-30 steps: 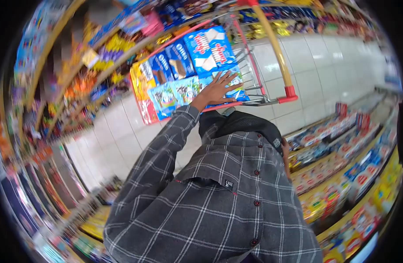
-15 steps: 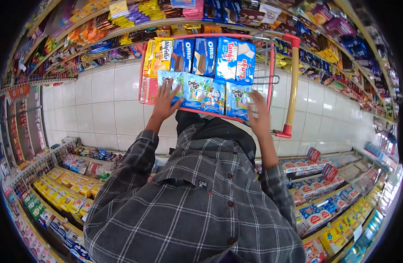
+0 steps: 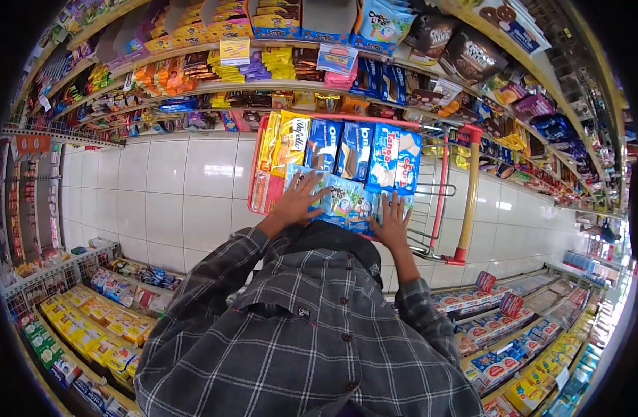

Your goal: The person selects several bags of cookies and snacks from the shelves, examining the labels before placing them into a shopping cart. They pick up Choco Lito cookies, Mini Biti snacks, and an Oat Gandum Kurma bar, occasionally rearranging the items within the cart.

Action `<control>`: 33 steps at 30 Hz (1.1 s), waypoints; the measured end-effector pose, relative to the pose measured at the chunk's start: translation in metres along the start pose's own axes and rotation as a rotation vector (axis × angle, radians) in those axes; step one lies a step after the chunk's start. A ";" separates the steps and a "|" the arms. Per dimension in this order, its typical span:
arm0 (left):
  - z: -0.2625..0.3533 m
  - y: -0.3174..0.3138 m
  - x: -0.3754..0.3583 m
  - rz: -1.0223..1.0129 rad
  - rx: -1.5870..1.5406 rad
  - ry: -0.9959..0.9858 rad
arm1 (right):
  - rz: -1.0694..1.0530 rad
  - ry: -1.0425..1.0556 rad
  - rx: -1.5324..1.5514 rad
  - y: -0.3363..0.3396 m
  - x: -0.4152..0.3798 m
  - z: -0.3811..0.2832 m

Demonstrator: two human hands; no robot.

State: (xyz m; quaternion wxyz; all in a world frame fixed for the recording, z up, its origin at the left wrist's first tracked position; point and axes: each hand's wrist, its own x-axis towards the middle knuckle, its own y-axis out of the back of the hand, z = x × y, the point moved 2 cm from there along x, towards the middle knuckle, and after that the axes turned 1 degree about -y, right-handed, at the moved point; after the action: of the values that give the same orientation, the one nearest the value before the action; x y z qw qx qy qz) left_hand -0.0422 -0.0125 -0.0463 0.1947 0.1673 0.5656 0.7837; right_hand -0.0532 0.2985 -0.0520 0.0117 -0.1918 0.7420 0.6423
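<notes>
My left hand (image 3: 296, 200) lies with fingers spread on the left end of a row of light-blue Choco snack bags (image 3: 343, 198) in the shopping cart (image 3: 251, 170). At the right end of that row, my right hand (image 3: 394, 221) rests open, fingers apart, over another light-blue bag. Neither hand grips anything. Behind the bags stand yellow Wafello packs (image 3: 295, 139), two blue Oreo wafer packs (image 3: 324, 142) and blue-and-white Tango packs (image 3: 384, 156). Pink-red packs (image 3: 266, 192) sit at the cart's left side.
Shelves of packaged snacks (image 3: 284, 66) curve along the far side. The cart's yellow handle (image 3: 468, 194) is on the right. White floor tiles (image 3: 173, 174) run along the aisle. Behind me are low shelves with yellow boxes (image 3: 96, 320) and blue-white packs (image 3: 506, 347).
The view has tilted up, showing more of the far shelves, and the cart sits lower and further right in it. My right hand has come down onto the right-hand bag.
</notes>
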 end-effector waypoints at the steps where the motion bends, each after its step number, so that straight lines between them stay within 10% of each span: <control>1: -0.001 0.002 0.007 0.000 -0.028 -0.034 | 0.052 0.000 0.047 -0.002 0.001 -0.008; 23: -0.025 -0.024 0.006 0.080 0.081 -0.197 | 0.091 -0.245 0.049 -0.017 -0.009 -0.052; 33: -0.066 0.022 -0.033 0.276 -0.298 0.297 | 0.184 -0.250 0.084 -0.011 -0.013 -0.051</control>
State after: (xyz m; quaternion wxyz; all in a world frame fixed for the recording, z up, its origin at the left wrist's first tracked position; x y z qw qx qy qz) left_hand -0.0481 -0.0888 -0.0468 0.0232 0.0953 0.4383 0.8935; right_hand -0.0264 0.2523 -0.0505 0.0531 -0.0408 0.7754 0.6279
